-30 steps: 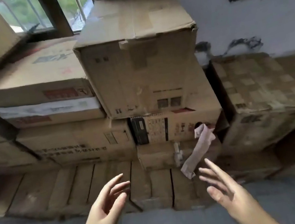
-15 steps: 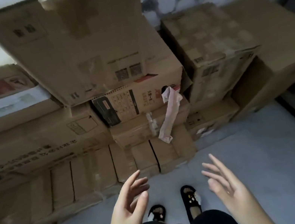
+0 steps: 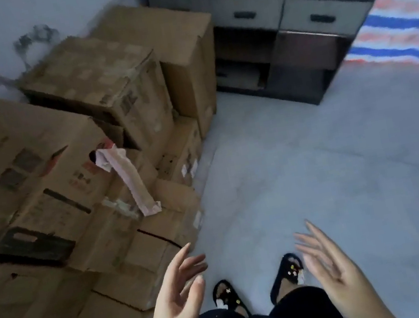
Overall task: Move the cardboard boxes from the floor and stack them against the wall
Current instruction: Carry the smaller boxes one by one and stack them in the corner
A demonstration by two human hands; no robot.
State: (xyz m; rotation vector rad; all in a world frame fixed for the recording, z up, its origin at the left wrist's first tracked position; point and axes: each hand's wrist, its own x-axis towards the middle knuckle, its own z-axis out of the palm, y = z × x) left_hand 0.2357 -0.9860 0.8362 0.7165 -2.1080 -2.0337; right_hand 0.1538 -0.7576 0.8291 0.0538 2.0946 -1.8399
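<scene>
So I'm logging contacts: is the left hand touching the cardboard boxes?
Apart. The head view shows the left hand open in the air, nearer the camera than the boxes, gripping nothing.

blurry stacked boxes (image 3: 68,161), empty hands apart

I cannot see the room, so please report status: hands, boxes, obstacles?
Left hand open, right hand open, both empty. Cardboard boxes stacked against wall. Floor ahead shows no loose box.

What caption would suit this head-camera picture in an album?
Empty left hand and right hand open above a bare floor, boxes stacked beside.
</scene>
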